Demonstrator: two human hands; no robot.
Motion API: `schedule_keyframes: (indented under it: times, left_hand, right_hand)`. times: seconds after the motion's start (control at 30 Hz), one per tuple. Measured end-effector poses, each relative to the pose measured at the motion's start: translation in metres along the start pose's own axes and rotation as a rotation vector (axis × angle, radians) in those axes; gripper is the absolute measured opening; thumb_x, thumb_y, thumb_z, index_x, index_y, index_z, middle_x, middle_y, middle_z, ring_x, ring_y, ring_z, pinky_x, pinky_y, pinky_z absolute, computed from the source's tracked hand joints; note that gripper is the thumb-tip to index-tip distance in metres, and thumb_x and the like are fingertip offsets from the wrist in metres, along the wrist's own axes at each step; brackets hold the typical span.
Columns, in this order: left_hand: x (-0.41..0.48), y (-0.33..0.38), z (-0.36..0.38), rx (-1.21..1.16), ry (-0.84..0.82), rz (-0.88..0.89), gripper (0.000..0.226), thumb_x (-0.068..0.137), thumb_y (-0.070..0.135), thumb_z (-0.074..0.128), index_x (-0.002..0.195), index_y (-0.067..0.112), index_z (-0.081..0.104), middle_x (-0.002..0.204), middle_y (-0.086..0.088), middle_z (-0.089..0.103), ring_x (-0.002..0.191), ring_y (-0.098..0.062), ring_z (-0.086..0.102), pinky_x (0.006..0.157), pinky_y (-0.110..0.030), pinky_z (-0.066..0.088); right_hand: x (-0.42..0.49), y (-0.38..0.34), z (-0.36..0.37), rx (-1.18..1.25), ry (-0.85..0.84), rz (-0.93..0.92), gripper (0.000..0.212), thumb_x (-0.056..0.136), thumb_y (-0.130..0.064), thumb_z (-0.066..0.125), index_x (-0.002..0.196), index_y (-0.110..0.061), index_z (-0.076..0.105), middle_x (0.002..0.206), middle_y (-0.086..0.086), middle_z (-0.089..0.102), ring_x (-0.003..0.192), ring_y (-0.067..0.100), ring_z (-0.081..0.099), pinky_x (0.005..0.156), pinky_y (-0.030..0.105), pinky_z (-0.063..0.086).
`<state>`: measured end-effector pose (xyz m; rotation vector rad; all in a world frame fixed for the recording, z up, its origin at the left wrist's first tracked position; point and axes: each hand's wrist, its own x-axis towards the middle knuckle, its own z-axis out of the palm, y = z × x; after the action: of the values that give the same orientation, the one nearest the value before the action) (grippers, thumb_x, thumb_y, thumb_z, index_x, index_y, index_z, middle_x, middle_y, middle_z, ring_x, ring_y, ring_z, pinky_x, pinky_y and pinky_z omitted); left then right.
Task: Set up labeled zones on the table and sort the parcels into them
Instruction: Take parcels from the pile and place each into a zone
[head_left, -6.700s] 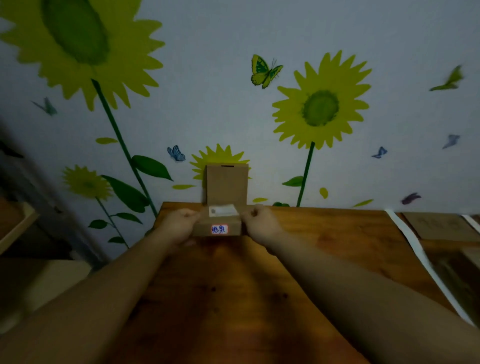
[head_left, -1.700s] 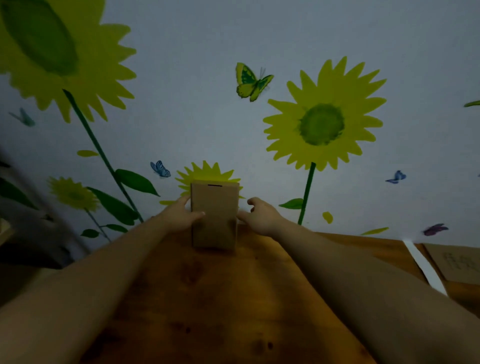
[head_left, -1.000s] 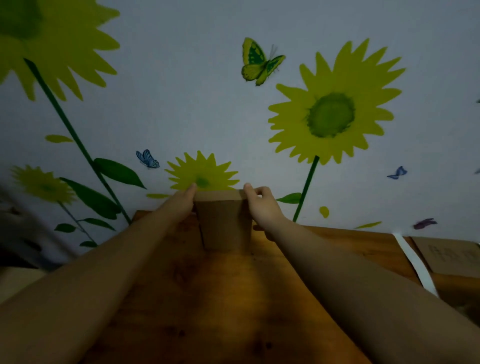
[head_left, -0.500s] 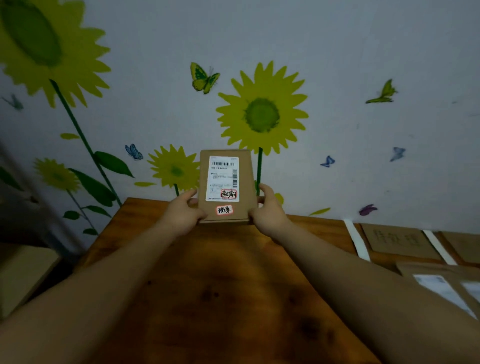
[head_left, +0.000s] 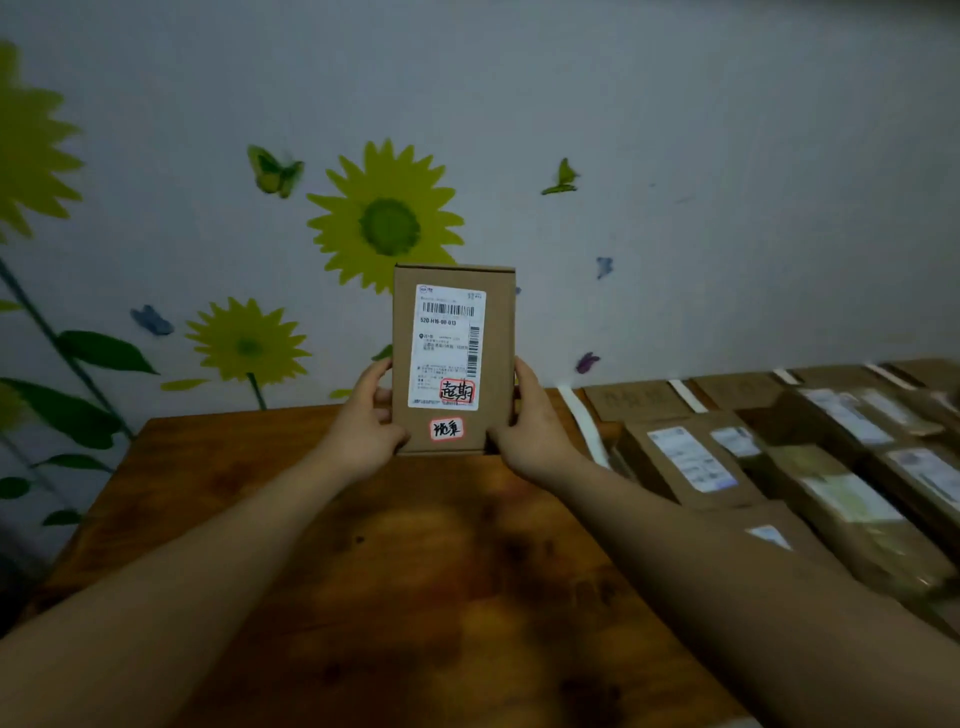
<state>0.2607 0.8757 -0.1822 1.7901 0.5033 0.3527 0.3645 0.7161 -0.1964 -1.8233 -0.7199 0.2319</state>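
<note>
Parcel (head_left: 453, 358) is flipped versus the earlier frames: blank face then, printed face toward the camera now. The view has also swung right, so the filled end of the table (head_left: 415, 571) shows. Left hand (head_left: 363, 426) grips the parcel's lower left edge with curled fingers, and right hand (head_left: 530, 426) mirrors it on the lower right edge. The parcel stands upright over the far edge of the table, left of the zones; can't tell if its bottom touches the wood. Gripping by the side edges keeps the shipping label (head_left: 449, 348) and the red-bordered sticker (head_left: 447, 429) below it uncovered, so my read is a label check to pick the zone. Right of the hands, a white tape strip (head_left: 582, 421) runs from the far edge toward the near side as a divider. Beyond it, cardboard zone signs (head_left: 639, 399) lie along the far edge. Sorted parcels (head_left: 685, 462) lie flat in front of the signs, label up, blurred toward the right edge. Sorting looks well along, and this parcel isn't placed yet.
</note>
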Motion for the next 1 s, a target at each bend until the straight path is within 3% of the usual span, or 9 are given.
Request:
schedule_keyframes:
  times: [0.07, 0.2, 0.3, 0.43, 0.5, 0.6, 0.7, 0.83, 1.0]
  left_hand:
    - [-0.009, 0.009, 0.028, -0.011, -0.087, -0.007, 0.090, 0.079, -0.020, 0.054, 0.148, 0.025, 0.018, 0.108, -0.004, 0.056, 0.103, -0.025, 0.062, 0.055, -0.023, 0.056]
    - [-0.026, 0.039, 0.100, 0.014, -0.238, 0.023, 0.089, 0.081, -0.019, 0.053, 0.149, 0.023, 0.015, 0.095, 0.007, 0.053, 0.098, -0.022, 0.060, 0.054, -0.019, 0.055]
    - [-0.038, 0.062, 0.161, 0.043, -0.332, 0.045, 0.089, 0.081, -0.017, 0.054, 0.150, 0.023, 0.014, 0.101, 0.001, 0.058, 0.093, -0.020, 0.061, 0.055, -0.019, 0.053]
    - [-0.059, 0.092, 0.255, 0.075, -0.429, 0.078, 0.089, 0.081, -0.014, 0.056, 0.149, 0.028, 0.017, 0.126, -0.010, 0.056, 0.112, -0.027, 0.059, 0.085, -0.042, 0.055]
    - [-0.072, 0.102, 0.304, 0.050, -0.460, 0.080, 0.086, 0.080, -0.015, 0.054, 0.148, 0.027, 0.020, 0.124, -0.009, 0.058, 0.108, -0.026, 0.060, 0.080, -0.041, 0.056]
    - [-0.092, 0.115, 0.374, 0.062, -0.498, 0.083, 0.089, 0.079, -0.013, 0.056, 0.148, 0.028, 0.017, 0.108, -0.001, 0.062, 0.092, -0.021, 0.062, 0.067, -0.034, 0.055]
    - [-0.105, 0.121, 0.432, 0.030, -0.536, 0.028, 0.089, 0.081, -0.013, 0.055, 0.149, 0.028, 0.015, 0.094, 0.004, 0.061, 0.090, -0.020, 0.063, 0.068, -0.036, 0.056]
    - [-0.115, 0.123, 0.477, 0.030, -0.572, -0.059, 0.086, 0.083, -0.010, 0.055, 0.148, 0.029, 0.015, 0.098, -0.001, 0.064, 0.096, -0.024, 0.064, 0.082, -0.042, 0.055]
    - [-0.109, 0.115, 0.489, 0.068, -0.545, -0.088, 0.078, 0.084, -0.005, 0.058, 0.147, 0.025, 0.021, 0.100, 0.003, 0.062, 0.097, -0.021, 0.063, 0.079, -0.036, 0.055]
  right_hand:
    - [-0.024, 0.003, -0.029, -0.038, 0.045, 0.020, 0.061, 0.085, -0.016, 0.069, 0.135, -0.033, 0.038, 0.108, -0.022, 0.054, 0.099, -0.001, 0.055, 0.081, 0.017, 0.052]
    - [-0.067, 0.014, -0.097, -0.084, 0.135, 0.108, 0.059, 0.085, -0.021, 0.068, 0.132, -0.036, 0.036, 0.119, -0.013, 0.058, 0.108, 0.007, 0.057, 0.085, 0.028, 0.054]
    - [-0.102, 0.023, -0.155, -0.146, 0.233, 0.156, 0.056, 0.088, -0.021, 0.064, 0.134, -0.033, 0.035, 0.124, -0.007, 0.059, 0.105, 0.007, 0.057, 0.078, 0.016, 0.047]
    - [-0.156, 0.035, -0.238, -0.161, 0.309, 0.185, 0.069, 0.089, -0.025, 0.064, 0.144, -0.035, 0.023, 0.120, -0.016, 0.054, 0.097, -0.001, 0.054, 0.077, 0.016, 0.048]
    - [-0.184, 0.045, -0.280, -0.190, 0.310, 0.217, 0.076, 0.089, -0.030, 0.065, 0.148, -0.035, 0.017, 0.122, -0.020, 0.046, 0.106, -0.003, 0.048, 0.087, 0.019, 0.042]
    - [-0.217, 0.069, -0.344, -0.221, 0.316, 0.270, 0.078, 0.087, -0.028, 0.066, 0.148, -0.038, 0.018, 0.139, -0.009, 0.047, 0.126, 0.011, 0.046, 0.099, 0.031, 0.041]
    - [-0.242, 0.093, -0.395, -0.226, 0.306, 0.295, 0.074, 0.088, -0.024, 0.065, 0.146, -0.036, 0.022, 0.140, -0.008, 0.048, 0.125, 0.009, 0.046, 0.097, 0.028, 0.040]
    - [-0.254, 0.120, -0.435, -0.243, 0.268, 0.331, 0.063, 0.092, -0.022, 0.060, 0.146, -0.031, 0.030, 0.133, -0.012, 0.050, 0.120, 0.005, 0.046, 0.094, 0.023, 0.039]
    - [-0.238, 0.145, -0.444, -0.275, 0.197, 0.385, 0.050, 0.092, -0.018, 0.058, 0.138, -0.028, 0.042, 0.129, -0.009, 0.054, 0.113, 0.007, 0.050, 0.088, 0.018, 0.044]
